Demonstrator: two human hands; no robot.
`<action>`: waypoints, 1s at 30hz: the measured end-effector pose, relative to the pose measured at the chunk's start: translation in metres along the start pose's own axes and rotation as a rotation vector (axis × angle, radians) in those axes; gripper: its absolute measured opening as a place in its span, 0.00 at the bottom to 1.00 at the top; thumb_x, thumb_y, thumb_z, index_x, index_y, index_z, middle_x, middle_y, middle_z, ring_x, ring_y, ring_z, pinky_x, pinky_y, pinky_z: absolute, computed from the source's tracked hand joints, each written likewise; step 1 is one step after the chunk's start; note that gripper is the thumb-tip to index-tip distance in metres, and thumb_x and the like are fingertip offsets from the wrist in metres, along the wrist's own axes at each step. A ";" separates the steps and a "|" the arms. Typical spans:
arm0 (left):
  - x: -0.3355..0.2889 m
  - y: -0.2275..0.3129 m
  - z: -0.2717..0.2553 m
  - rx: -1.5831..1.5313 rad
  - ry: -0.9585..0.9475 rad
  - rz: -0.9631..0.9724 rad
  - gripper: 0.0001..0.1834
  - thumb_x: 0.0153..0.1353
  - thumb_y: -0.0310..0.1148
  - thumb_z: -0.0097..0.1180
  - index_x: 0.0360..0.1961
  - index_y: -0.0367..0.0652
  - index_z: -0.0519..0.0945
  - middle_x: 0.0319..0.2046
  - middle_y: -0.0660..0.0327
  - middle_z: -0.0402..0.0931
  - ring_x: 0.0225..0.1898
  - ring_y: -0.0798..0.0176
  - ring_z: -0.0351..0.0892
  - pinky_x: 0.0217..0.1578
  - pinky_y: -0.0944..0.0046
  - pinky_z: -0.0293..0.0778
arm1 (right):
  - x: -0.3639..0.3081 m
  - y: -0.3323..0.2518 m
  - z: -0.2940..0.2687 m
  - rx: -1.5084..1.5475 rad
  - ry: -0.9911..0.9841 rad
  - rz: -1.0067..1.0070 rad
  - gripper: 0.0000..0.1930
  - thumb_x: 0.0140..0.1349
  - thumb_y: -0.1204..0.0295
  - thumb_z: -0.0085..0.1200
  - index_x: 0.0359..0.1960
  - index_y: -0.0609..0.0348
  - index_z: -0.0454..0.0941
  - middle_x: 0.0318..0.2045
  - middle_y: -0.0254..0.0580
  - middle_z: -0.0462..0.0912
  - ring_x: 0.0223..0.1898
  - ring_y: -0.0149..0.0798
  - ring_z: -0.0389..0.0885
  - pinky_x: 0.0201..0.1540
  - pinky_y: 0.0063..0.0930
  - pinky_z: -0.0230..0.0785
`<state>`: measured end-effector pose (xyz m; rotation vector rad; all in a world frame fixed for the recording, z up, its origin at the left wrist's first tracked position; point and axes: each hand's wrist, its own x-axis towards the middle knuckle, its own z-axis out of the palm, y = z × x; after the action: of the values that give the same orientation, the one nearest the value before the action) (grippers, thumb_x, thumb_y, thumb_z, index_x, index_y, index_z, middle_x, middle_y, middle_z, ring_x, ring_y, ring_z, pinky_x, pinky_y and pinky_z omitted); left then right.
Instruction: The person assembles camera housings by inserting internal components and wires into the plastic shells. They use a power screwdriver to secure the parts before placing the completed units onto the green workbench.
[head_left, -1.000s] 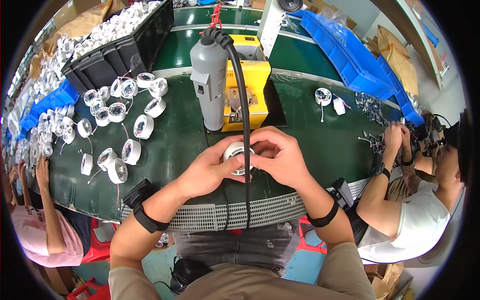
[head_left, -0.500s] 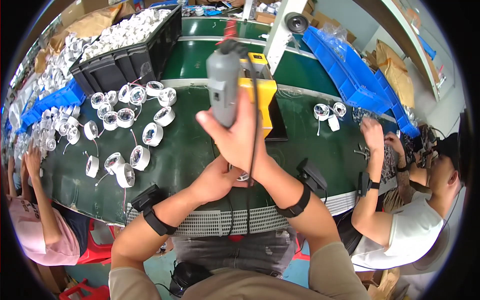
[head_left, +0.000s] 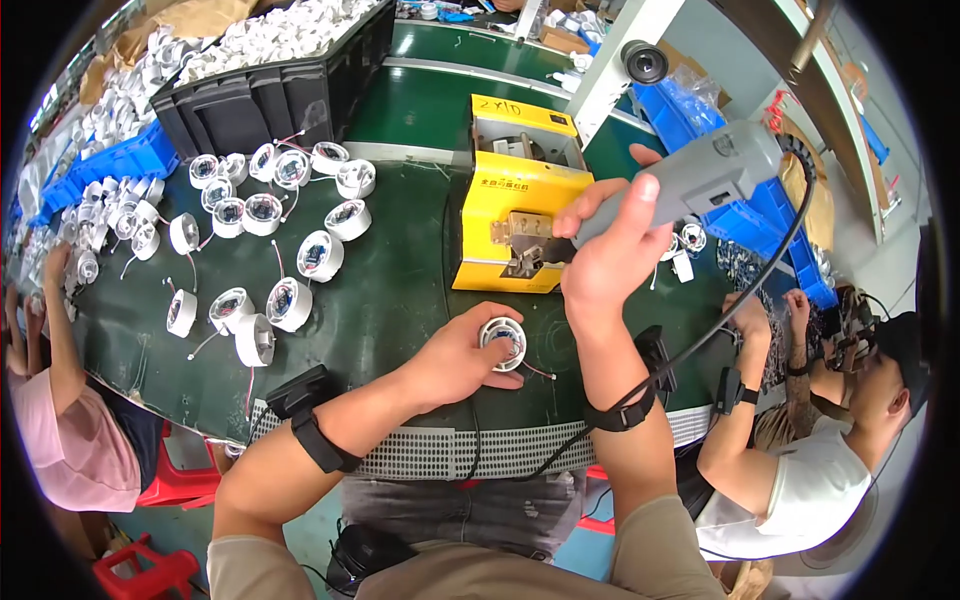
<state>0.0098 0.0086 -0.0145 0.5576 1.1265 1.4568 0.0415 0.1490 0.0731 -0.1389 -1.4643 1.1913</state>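
White, stiff-looking plastic forms the shallow round housing [head_left: 514, 338] held at the green tabletop [head_left: 400, 262], on the near side of the yellow box-shaped machine [head_left: 500, 190]. It should handle as light and rigid, perhaps slippery along its smooth wall; the small circuit parts inside and the thin trailing wire [head_left: 538, 372] look fragile, so the outer rim seems the safer hold. The left hand [head_left: 458, 352] curves part-way around it, pinching it with the thumb over its upward face and fingers around its side. The right hand [head_left: 612, 252] is wrapped around the grey cylindrical power tool [head_left: 700, 170], which is tilted, its front end near the machine's metal fixture [head_left: 525, 240]; I cannot tell whether they touch.
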 end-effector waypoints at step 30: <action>-0.002 0.008 0.002 -0.066 0.039 -0.056 0.19 0.65 0.21 0.46 0.57 0.34 0.64 0.46 0.56 0.69 0.45 0.60 0.77 0.48 0.59 0.81 | -0.003 0.012 0.006 0.000 -0.041 -0.003 0.18 0.72 0.59 0.39 0.48 0.64 0.62 0.15 0.40 0.69 0.13 0.32 0.68 0.18 0.27 0.64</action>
<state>0.0080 0.0084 -0.0063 0.4504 1.1118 1.4564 0.0312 0.1493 0.0641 -0.1129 -1.4998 1.1976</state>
